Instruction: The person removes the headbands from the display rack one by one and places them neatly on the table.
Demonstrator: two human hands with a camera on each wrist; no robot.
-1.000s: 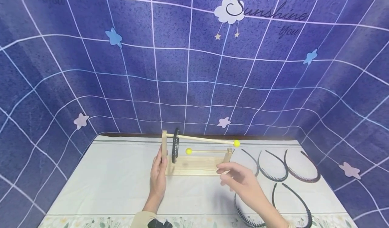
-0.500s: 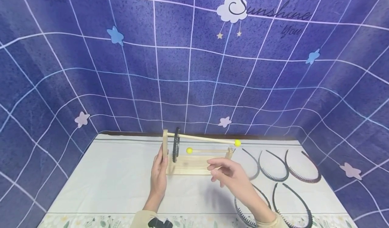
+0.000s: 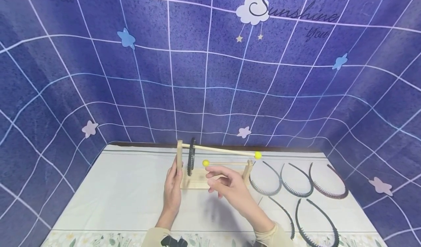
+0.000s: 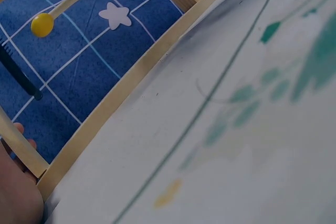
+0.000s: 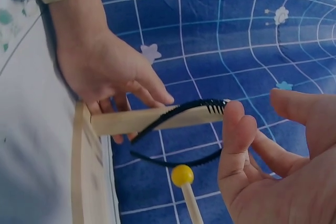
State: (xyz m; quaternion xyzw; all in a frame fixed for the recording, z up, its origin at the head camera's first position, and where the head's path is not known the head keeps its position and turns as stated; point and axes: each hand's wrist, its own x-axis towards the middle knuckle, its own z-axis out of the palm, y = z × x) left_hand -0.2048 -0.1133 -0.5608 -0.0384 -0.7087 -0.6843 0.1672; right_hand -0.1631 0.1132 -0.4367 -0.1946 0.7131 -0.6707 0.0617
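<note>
A wooden stand (image 3: 204, 179) has two uprights and two thin rods tipped with yellow balls. My left hand (image 3: 172, 188) grips its left upright, fingers behind the post in the right wrist view. From the upper rod (image 3: 223, 151), near that upright, hangs a black toothed headband (image 3: 191, 157); the left wrist view shows only one end of the headband (image 4: 18, 72). My right hand (image 3: 228, 186) holds nothing, its fingers loosely bent in front of the stand, just below the lower rod's yellow ball (image 3: 205, 163). In the right wrist view its fingertips (image 5: 239, 121) overlap the headband.
Several more headbands lie on the white tablecloth to the right, among them a dark one (image 3: 297, 194) and a brownish one (image 3: 329, 194). Another headband (image 3: 317, 239) is nearer the front edge. A blue gridded curtain (image 3: 210, 75) surrounds the table at the back and sides.
My right hand has moved left across the front of the stand, from its right upright toward the lower rod's ball. My left hand, the stand and the hanging headband stay in place.
</note>
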